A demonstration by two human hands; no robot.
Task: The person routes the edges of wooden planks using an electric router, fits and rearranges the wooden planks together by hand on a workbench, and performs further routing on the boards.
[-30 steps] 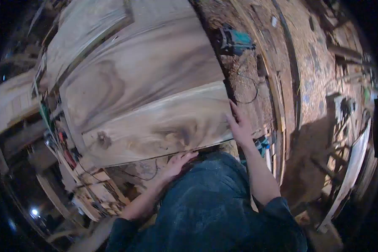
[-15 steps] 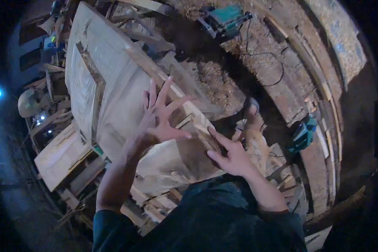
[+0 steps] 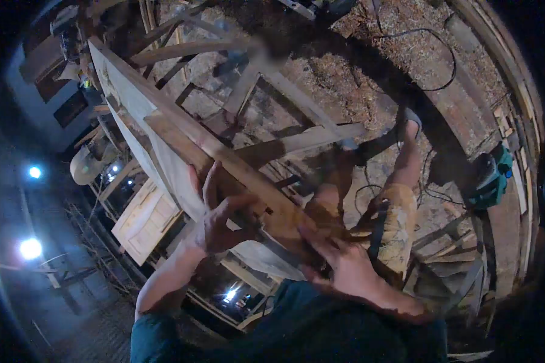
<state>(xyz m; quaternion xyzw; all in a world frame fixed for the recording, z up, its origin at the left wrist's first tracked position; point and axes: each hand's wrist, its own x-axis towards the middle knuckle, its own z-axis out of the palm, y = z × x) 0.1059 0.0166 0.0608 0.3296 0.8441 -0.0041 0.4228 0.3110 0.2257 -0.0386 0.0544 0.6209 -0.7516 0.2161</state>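
Note:
A large panelled wooden door (image 3: pixel 181 139) stands tilted on edge in front of me, its long narrow edge facing up. A small dark notch shows in that edge. My left hand (image 3: pixel 221 221) is at the door's upper edge, fingers apart and bent, with a gap between thumb and forefinger. Nearer to my body, my right hand (image 3: pixel 348 266) grips the near end of the door, fingers along the edge and thumb lower down. Part of the door's face is hidden behind my left hand and forearm.
Crossed wooden beams (image 3: pixel 309 136) lie beyond the door. A green power tool (image 3: pixel 490 175) rests at the right, with a black cord (image 3: pixel 448 60) farther off. Wood shavings (image 3: pixel 357 78) cover the ground. Another panelled door (image 3: pixel 145 221) lies left. My bare foot (image 3: pixel 412 124) is beyond the door.
The door has tipped from lying nearly flat to standing steeply on edge. My left hand has gone from widely spread to bent fingers at its edge; my right hand stays at the near end.

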